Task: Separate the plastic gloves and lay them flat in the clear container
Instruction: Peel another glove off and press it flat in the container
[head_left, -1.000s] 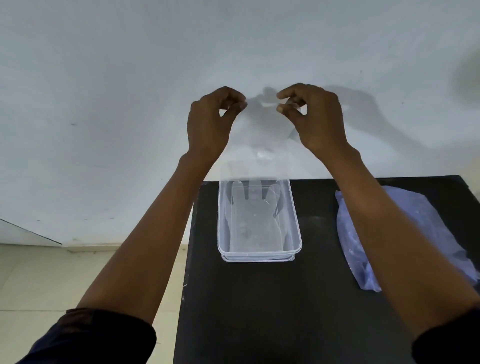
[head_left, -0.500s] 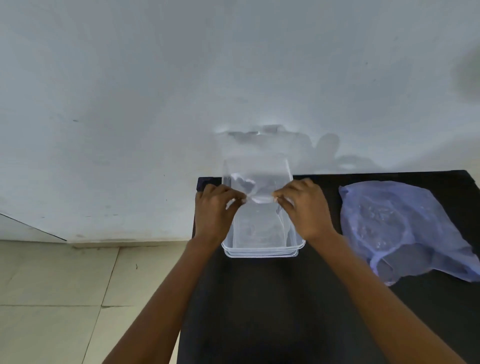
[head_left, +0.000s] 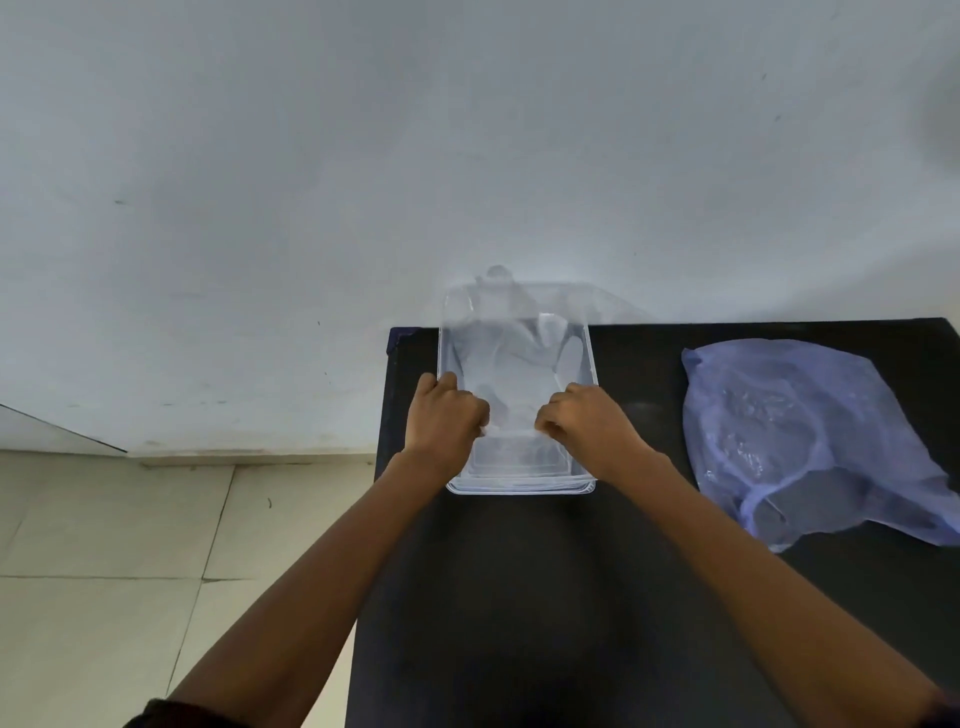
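Note:
A clear rectangular plastic container (head_left: 519, 486) stands at the back left of the black table (head_left: 571, 597). Inside it a thin see-through plastic glove (head_left: 514, 364) lies spread, its fingers pointing toward the far wall. My left hand (head_left: 444, 415) pinches the glove's cuff on the left. At the cuff's right corner my right hand (head_left: 589, 423) pinches it too. Both hands are low inside the container's near half. How many gloves lie underneath is hard to tell.
A crumpled bluish plastic bag (head_left: 800, 436) with more clear gloves inside lies on the table's right side. A pale wall rises just behind the container. The table's left edge drops to a tiled floor (head_left: 130, 571).
Both hands came down from in front of the wall, carrying the glove by its cuff, and lowered it into the container. The glove now lies spread there instead of hanging.

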